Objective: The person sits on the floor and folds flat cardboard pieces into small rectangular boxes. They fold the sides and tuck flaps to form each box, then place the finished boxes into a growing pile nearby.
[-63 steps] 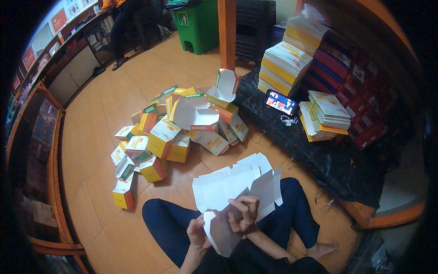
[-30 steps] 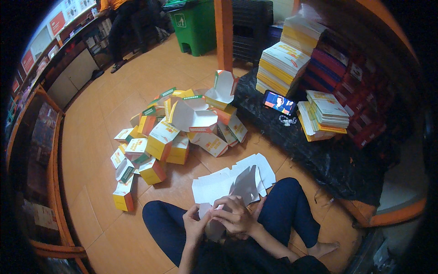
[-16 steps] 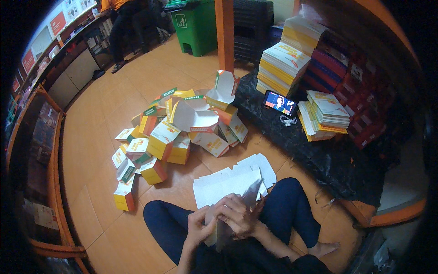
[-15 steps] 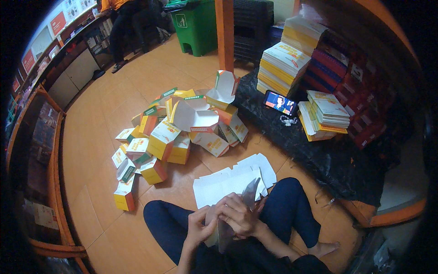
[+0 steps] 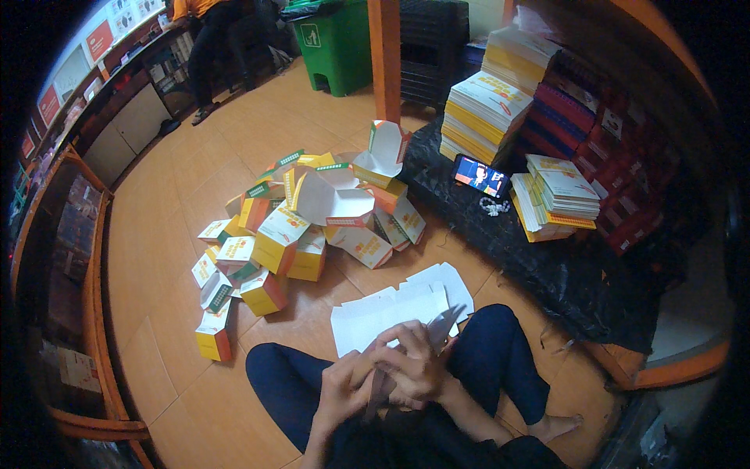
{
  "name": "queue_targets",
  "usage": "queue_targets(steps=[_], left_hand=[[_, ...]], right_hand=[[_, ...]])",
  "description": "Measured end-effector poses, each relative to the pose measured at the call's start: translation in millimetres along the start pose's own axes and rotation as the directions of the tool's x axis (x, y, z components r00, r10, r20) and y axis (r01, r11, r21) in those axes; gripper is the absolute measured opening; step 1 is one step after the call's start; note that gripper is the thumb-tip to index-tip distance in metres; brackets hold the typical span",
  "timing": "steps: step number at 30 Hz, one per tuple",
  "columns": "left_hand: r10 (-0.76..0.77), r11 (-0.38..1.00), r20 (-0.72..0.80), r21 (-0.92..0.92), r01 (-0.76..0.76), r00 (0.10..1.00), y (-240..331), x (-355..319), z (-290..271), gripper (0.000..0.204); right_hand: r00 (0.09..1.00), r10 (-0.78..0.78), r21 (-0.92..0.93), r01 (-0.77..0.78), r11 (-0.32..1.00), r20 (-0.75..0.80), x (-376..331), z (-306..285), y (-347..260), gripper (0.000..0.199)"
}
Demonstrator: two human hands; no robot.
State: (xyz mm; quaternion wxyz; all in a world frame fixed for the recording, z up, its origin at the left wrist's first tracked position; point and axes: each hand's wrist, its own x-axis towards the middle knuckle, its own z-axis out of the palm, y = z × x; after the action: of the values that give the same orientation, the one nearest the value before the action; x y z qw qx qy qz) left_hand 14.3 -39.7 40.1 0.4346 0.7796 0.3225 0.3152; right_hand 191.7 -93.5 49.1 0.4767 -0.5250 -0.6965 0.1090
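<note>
The single head view looks steeply down from above the seated person's lap, close to the hands (image 5: 391, 375) at 6 o'clock. It faces forward over the tiled floor (image 5: 156, 234) toward 12 o'clock, with fisheye bending straight edges near the dark rim.

Yellow-white cartons (image 5: 301, 230) heaped on floor; lit phone screen (image 5: 480, 175) beside stacked flats (image 5: 484, 109).

Dark navy trousers on both legs (image 5: 500, 352); black top at chest. Forearms bare, no sleeves visible. Left hand (image 5: 340, 391), right hand (image 5: 410, 367) ungloved. Foot bare.
</note>
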Motion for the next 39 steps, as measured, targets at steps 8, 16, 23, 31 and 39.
queue_targets(steps=[8,16,23,31,39], left_hand=[[-0.161,0.987,-0.211,-0.046,0.155,0.964,-25.4,-4.0,3.6,0.019],[-0.492,0.86,-0.351,-0.339,0.382,0.796,-85.5,-10.7,-8.9,0.027],[-0.625,0.756,-0.059,-0.297,0.584,0.779,-167.6,-24.2,21.5,0.047],[-0.336,0.688,0.168,-0.629,0.363,0.927,-73.3,-18.0,-15.5,0.051],[-0.302,0.882,-0.148,-0.418,0.217,0.942,5.0,-15.8,-29.3,0.016]], right_hand=[[0.994,-0.104,-0.151,0.096,0.984,-0.046,-20.1,28.3,-5.3,0.031],[0.99,-0.047,-0.014,0.045,0.999,-0.135,-15.3,-1.2,17.9,0.021],[0.961,-0.044,0.018,0.051,0.999,-0.272,1.8,-35.4,6.3,0.022],[0.983,-0.096,-0.198,0.127,0.972,0.157,20.6,20.4,-1.7,0.034],[0.999,0.046,0.051,-0.047,0.998,0.013,29.3,20.5,-2.5,0.035]])
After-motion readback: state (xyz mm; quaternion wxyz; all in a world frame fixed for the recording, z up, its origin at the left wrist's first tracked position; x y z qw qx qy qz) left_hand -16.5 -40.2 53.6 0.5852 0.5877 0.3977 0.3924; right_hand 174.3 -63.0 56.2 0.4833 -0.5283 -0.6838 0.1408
